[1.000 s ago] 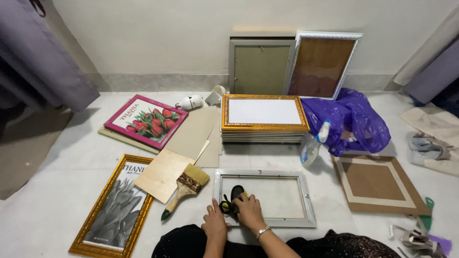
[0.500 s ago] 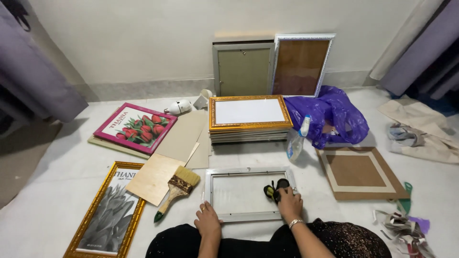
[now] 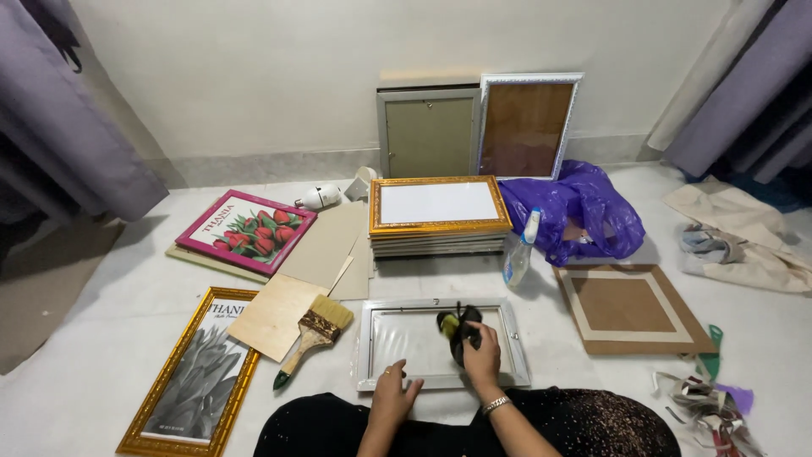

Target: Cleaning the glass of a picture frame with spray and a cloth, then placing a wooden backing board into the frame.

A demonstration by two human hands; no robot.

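Note:
A white picture frame [image 3: 512, 343] with a glass pane lies flat on the floor in front of my knees. My right hand [image 3: 480, 351] presses a dark cloth with a yellow patch [image 3: 455, 326] onto the glass near the middle. My left hand [image 3: 394, 391] rests flat with spread fingers on the frame's near edge, holding it down. A paint brush with a wooden handle [image 3: 311, 335] lies just left of the frame. A spray bottle [image 3: 518, 256] stands behind the frame's right corner.
A stack of gold frames [image 3: 440, 215] sits behind, two frames [image 3: 478, 127] lean on the wall. A purple plastic bag [image 3: 575, 211], a brown backing board [image 3: 630, 306], a red flower picture [image 3: 247, 230], a gold-framed print [image 3: 193, 379] and cardboard sheets [image 3: 279, 315] lie around.
My right hand with the cloth went from the frame's left part to its right side, then back toward the middle. The left hand stayed on the near edge.

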